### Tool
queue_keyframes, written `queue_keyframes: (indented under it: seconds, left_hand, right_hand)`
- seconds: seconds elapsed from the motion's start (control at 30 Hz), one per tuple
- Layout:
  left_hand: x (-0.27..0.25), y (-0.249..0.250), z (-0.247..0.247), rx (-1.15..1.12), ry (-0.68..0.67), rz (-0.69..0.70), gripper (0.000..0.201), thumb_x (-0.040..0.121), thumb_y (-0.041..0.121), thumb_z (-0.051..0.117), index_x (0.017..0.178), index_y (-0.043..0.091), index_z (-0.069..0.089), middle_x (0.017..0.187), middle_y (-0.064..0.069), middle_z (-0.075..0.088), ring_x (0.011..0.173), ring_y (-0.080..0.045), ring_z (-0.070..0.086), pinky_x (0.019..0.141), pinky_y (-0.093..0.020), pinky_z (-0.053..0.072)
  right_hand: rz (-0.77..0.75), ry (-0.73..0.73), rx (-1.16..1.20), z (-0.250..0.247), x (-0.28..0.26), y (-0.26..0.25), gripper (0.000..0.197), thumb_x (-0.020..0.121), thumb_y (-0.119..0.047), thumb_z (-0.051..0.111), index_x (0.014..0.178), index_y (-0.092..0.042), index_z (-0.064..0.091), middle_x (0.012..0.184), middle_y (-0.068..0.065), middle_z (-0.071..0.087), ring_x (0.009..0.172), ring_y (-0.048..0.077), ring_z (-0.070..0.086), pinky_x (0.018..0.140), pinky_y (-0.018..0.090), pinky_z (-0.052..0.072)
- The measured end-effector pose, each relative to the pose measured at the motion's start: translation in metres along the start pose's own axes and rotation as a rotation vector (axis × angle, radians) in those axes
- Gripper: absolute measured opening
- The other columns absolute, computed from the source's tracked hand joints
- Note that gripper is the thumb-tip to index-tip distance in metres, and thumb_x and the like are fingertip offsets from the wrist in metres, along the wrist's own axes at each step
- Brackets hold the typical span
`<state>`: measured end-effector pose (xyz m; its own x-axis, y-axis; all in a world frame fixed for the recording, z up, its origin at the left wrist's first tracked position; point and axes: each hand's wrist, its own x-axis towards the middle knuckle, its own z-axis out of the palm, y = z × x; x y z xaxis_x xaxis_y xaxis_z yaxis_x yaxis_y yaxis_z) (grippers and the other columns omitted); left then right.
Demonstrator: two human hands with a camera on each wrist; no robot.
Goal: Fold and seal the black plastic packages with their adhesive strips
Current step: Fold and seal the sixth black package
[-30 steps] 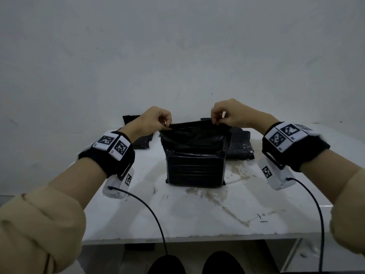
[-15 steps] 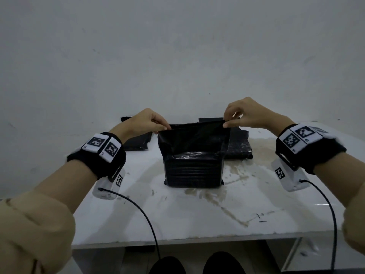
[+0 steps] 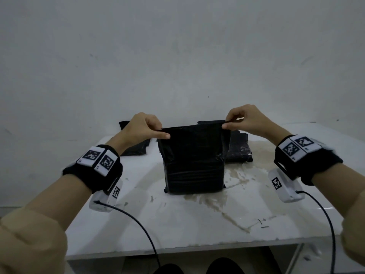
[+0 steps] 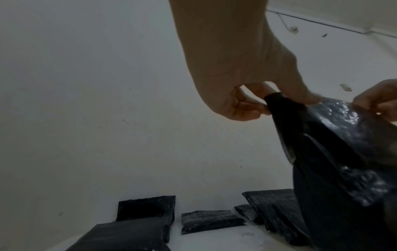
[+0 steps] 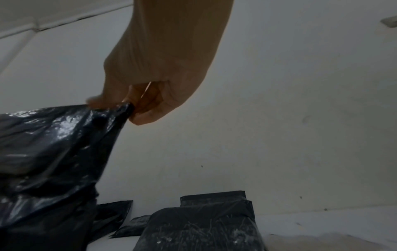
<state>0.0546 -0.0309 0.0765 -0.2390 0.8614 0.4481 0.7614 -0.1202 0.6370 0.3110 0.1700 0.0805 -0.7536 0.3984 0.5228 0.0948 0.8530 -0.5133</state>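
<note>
While held upright at centre of white surface [image 3: 177, 224]: black plastic package [image 3: 194, 169], lower half filled and block-shaped, base resting on surface, upper flap drawn up flat and taut.

Nearest: tan sleeves [image 3: 29, 244], black wrist bands [image 3: 94, 167] bearing square printed markers, white camera units [image 3: 286, 186] hanging below each wrist, black cables [image 3: 138, 224] trailing off the near edge. Brownish stains [image 3: 227, 200] spread over surface to the right of the package base.

Middle: left hand [image 3: 142, 129], thumb and fingers pinching top left corner of flap; in left wrist view, corner bunched between thumb and curled fingers [image 4: 247, 108]. Right hand [image 3: 246, 119], thumb and forefinger pinching top right corner; in right wrist view, corner gathered to a point under the fingers [image 5: 146, 112]. Both hands grasping the same package, one corner each, top edge stretched level between them.

Farther: flat black bag [image 3: 136, 147] behind left hand, lying on surface; second black bag [image 3: 239, 151] behind and right of the held package, partly hidden by it; small black packet [image 4: 211, 220] between these, seen from left wrist only. Sealed or unsealed: cannot tell.

Farthest: plain pale wall [image 3: 177, 56].
</note>
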Motion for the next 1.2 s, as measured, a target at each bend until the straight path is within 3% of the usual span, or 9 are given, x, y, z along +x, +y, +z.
queue_keyframes:
  seconds: [0.13,0.27,0.33,0.4,0.6,0.73,0.87,1.1,1.2]
  left_hand:
    - [0.002,-0.003,0.005,-0.03,0.06,0.044,0.036,0.058,0.02,0.081,0.059,-0.008,0.058,0.067,-0.005,0.056,0.055,-0.001,0.051,0.057,-0.009,0.039]
    - [0.005,-0.005,0.008,-0.045,0.117,0.094,0.027,0.065,0.013,0.08,0.051,0.009,0.058,0.062,0.001,0.056,0.052,0.0,0.051,0.055,-0.009,0.038]
    - [0.005,-0.007,0.008,-0.06,0.175,0.119,0.026,0.062,0.022,0.079,0.047,0.027,0.058,0.059,0.011,0.058,0.052,-0.001,0.051,0.054,-0.01,0.04]
    - [0.005,-0.008,0.008,-0.075,0.21,0.132,0.021,0.06,0.03,0.077,0.05,0.031,0.059,0.059,0.016,0.061,0.053,0.0,0.052,0.054,-0.011,0.041]
    - [0.006,-0.015,0.008,-0.006,0.2,0.11,0.022,0.058,0.037,0.076,0.063,0.021,0.062,0.059,0.013,0.062,0.055,-0.002,0.056,0.056,-0.012,0.044]
    - [0.009,-0.016,0.006,0.024,0.201,0.109,0.017,0.066,0.025,0.077,0.06,0.02,0.062,0.069,0.004,0.06,0.058,0.001,0.056,0.058,-0.008,0.042]
    - [0.01,-0.015,0.007,-0.072,0.221,0.076,0.016,0.069,0.016,0.078,0.06,0.013,0.065,0.062,0.008,0.064,0.057,0.0,0.056,0.059,-0.012,0.045]
    - [0.006,-0.012,0.01,-0.162,0.184,0.092,0.013,0.065,0.01,0.078,0.076,0.009,0.071,0.065,0.009,0.07,0.065,-0.009,0.066,0.069,-0.019,0.055]
    - [0.006,-0.011,0.008,-0.125,0.139,0.107,0.016,0.067,0.009,0.077,0.08,0.016,0.07,0.071,0.012,0.071,0.07,-0.008,0.067,0.072,-0.02,0.055]
  right_hand:
    - [-0.013,0.08,-0.002,0.007,0.004,0.004,0.02,0.072,-0.017,0.078,0.061,-0.018,0.062,0.065,-0.006,0.06,0.061,-0.001,0.054,0.062,0.013,0.044]
    - [0.012,0.134,0.104,0.011,0.005,0.007,0.015,0.075,-0.015,0.076,0.066,-0.008,0.066,0.067,0.0,0.063,0.061,0.005,0.057,0.059,0.011,0.046]
    - [0.016,0.159,0.118,0.013,0.006,0.009,0.013,0.076,-0.014,0.075,0.071,-0.004,0.068,0.068,0.0,0.063,0.06,0.004,0.057,0.057,0.012,0.047]
    - [0.003,0.168,0.088,0.014,0.006,0.011,0.009,0.076,-0.013,0.074,0.075,-0.005,0.07,0.069,-0.006,0.063,0.061,-0.001,0.058,0.058,0.01,0.044]
    - [-0.036,0.133,-0.005,0.017,0.004,0.013,0.01,0.077,-0.006,0.072,0.073,-0.012,0.065,0.07,-0.007,0.062,0.067,-0.008,0.058,0.065,0.006,0.043]
    - [-0.002,0.119,-0.034,0.018,0.006,0.013,0.01,0.082,-0.003,0.065,0.077,-0.01,0.065,0.072,-0.003,0.059,0.065,-0.013,0.055,0.061,0.003,0.039]
    - [0.016,0.131,-0.088,0.018,0.008,0.01,0.007,0.084,-0.005,0.064,0.077,-0.003,0.066,0.063,-0.008,0.057,0.053,-0.007,0.053,0.055,0.008,0.041]
    - [-0.016,0.183,-0.065,0.021,0.004,0.013,0.011,0.084,-0.008,0.066,0.095,-0.009,0.067,0.072,0.0,0.063,0.063,-0.01,0.056,0.064,0.003,0.041]
    - [-0.02,0.163,-0.086,0.02,0.006,0.011,0.013,0.086,-0.009,0.064,0.097,-0.008,0.07,0.08,0.005,0.066,0.069,0.001,0.058,0.066,0.004,0.042]
